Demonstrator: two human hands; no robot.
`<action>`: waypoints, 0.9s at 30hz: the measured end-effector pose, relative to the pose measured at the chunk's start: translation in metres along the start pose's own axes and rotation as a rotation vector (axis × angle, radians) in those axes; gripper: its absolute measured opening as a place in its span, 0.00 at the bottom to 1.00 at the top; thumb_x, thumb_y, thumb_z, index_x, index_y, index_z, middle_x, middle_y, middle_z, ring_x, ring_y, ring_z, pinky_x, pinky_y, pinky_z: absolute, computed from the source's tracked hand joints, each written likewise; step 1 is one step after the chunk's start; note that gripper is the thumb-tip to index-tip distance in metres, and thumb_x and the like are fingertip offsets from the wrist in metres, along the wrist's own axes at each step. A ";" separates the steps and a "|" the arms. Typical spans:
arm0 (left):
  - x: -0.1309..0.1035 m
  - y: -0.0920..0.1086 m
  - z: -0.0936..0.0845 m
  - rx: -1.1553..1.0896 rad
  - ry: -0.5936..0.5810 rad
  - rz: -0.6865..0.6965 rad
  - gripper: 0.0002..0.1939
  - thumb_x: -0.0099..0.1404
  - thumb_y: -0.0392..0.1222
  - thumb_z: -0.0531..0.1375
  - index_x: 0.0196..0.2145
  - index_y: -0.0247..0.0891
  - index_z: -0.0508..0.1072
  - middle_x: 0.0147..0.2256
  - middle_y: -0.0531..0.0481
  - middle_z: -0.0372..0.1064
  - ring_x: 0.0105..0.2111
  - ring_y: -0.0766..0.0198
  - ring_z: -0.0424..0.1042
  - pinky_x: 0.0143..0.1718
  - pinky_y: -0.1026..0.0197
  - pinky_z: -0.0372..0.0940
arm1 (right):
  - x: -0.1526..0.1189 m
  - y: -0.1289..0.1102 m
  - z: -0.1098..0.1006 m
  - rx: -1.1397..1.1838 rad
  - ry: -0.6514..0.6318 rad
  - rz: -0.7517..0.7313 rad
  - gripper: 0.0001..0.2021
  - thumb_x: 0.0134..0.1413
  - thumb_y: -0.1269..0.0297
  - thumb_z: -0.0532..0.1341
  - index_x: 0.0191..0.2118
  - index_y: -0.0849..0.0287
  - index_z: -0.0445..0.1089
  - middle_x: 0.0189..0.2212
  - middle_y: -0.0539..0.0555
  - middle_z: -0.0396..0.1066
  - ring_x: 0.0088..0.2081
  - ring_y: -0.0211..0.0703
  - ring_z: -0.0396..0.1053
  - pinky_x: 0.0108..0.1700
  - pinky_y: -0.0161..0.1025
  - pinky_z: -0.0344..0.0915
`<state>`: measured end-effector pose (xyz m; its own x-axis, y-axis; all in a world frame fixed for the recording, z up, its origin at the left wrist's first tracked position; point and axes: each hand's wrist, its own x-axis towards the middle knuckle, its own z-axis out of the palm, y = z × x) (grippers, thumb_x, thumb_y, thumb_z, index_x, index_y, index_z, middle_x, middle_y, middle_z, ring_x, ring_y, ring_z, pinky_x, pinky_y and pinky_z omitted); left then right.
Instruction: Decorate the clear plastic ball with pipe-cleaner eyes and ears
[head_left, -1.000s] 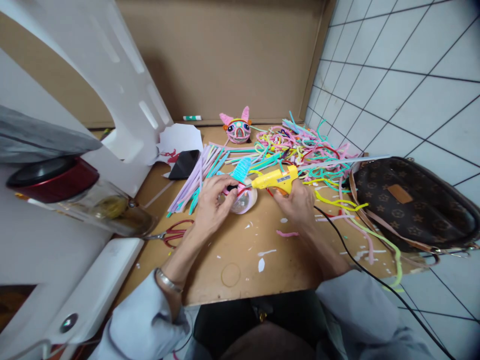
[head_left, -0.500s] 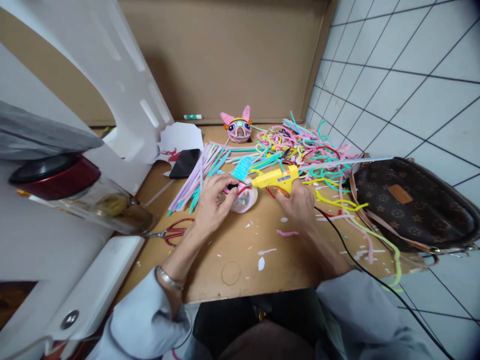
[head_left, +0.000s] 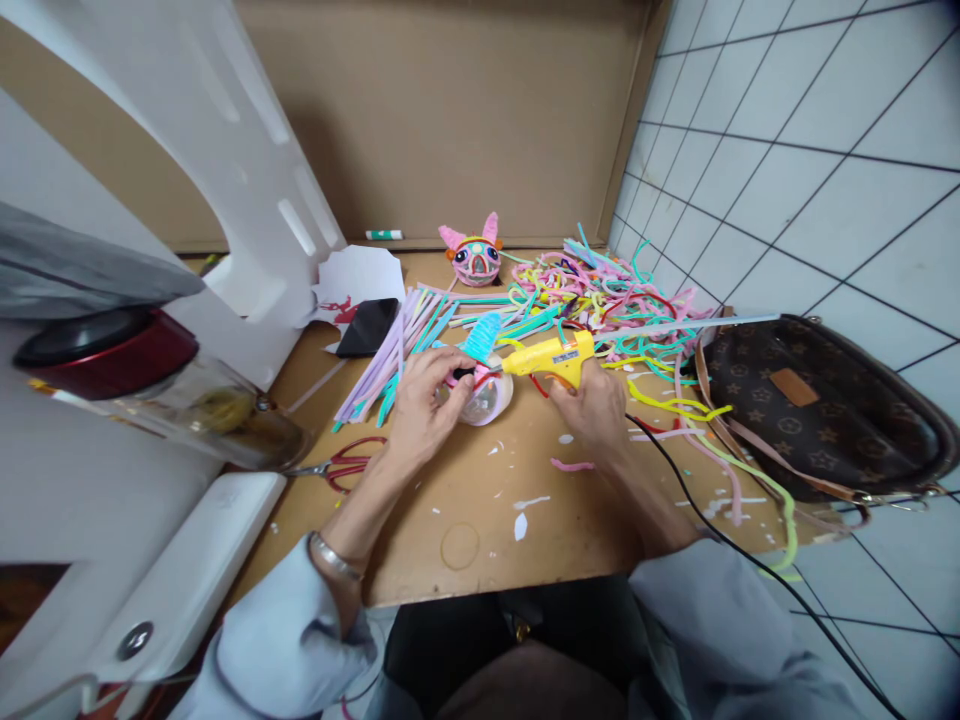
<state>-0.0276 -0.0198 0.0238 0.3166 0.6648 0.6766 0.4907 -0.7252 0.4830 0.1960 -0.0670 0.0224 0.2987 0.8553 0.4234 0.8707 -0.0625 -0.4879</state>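
My right hand (head_left: 589,405) is wrapped round the handle of a yellow glue gun (head_left: 544,354), its nozzle pointing left. The nozzle tip meets the top of a clear, rounded craft piece (head_left: 486,400) trimmed with pink and red pipe cleaner. A blue fuzzy ear shape (head_left: 482,338) stands up from that piece. With fingers and thumb closed, my left hand (head_left: 429,400) grips the craft piece from the left. Something small and black (head_left: 463,373) shows at its fingertips; I cannot make out what it is.
Behind lies a pink-eared animal head (head_left: 477,262). Tangled pipe cleaners (head_left: 600,290) and straight ones (head_left: 390,345) cover the back. Red-handled scissors (head_left: 351,462), a phone (head_left: 367,327) and a glass bottle (head_left: 240,415) are left. A brown bag (head_left: 832,410) sits right, near the black cord (head_left: 697,500).
The view has shifted very slightly. Both hands, the glue gun and the craft piece keep almost the same positions relative to each other.
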 end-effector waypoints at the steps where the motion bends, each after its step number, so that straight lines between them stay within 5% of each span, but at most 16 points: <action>1: 0.000 0.000 0.000 -0.001 0.000 0.001 0.09 0.71 0.42 0.58 0.43 0.39 0.77 0.45 0.45 0.77 0.48 0.56 0.74 0.53 0.51 0.67 | 0.000 0.000 0.000 0.005 -0.002 0.022 0.10 0.56 0.56 0.61 0.38 0.58 0.70 0.31 0.60 0.76 0.35 0.54 0.72 0.36 0.42 0.61; 10: -0.001 0.003 0.003 -0.003 0.013 0.023 0.09 0.71 0.42 0.58 0.43 0.39 0.77 0.45 0.46 0.77 0.47 0.56 0.74 0.54 0.50 0.66 | 0.006 -0.006 -0.015 0.061 -0.115 0.271 0.17 0.52 0.53 0.61 0.41 0.62 0.74 0.36 0.63 0.79 0.39 0.56 0.76 0.38 0.43 0.65; 18: -0.002 0.002 0.005 -0.012 0.003 0.067 0.10 0.72 0.44 0.57 0.43 0.39 0.77 0.45 0.45 0.78 0.48 0.55 0.73 0.54 0.50 0.65 | -0.012 0.041 -0.027 -0.206 -0.181 0.374 0.27 0.54 0.47 0.62 0.49 0.67 0.71 0.41 0.68 0.78 0.43 0.60 0.75 0.38 0.44 0.64; 23: -0.002 0.001 0.007 -0.032 0.007 0.053 0.11 0.72 0.44 0.57 0.43 0.39 0.77 0.45 0.45 0.78 0.49 0.55 0.73 0.55 0.50 0.64 | -0.031 0.056 -0.036 -0.451 -0.164 0.217 0.24 0.54 0.49 0.64 0.45 0.68 0.72 0.42 0.71 0.76 0.45 0.62 0.72 0.43 0.47 0.63; 27: -0.002 0.001 0.009 -0.036 -0.013 0.033 0.10 0.71 0.43 0.57 0.43 0.40 0.77 0.46 0.45 0.78 0.49 0.54 0.72 0.55 0.49 0.64 | -0.028 0.026 -0.051 -0.436 0.038 0.007 0.18 0.55 0.53 0.63 0.42 0.65 0.72 0.44 0.72 0.74 0.49 0.65 0.69 0.49 0.54 0.61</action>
<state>-0.0209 -0.0203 0.0178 0.3424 0.6425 0.6855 0.4506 -0.7525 0.4802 0.2302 -0.1188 0.0369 0.3125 0.8352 0.4526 0.9496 -0.2869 -0.1263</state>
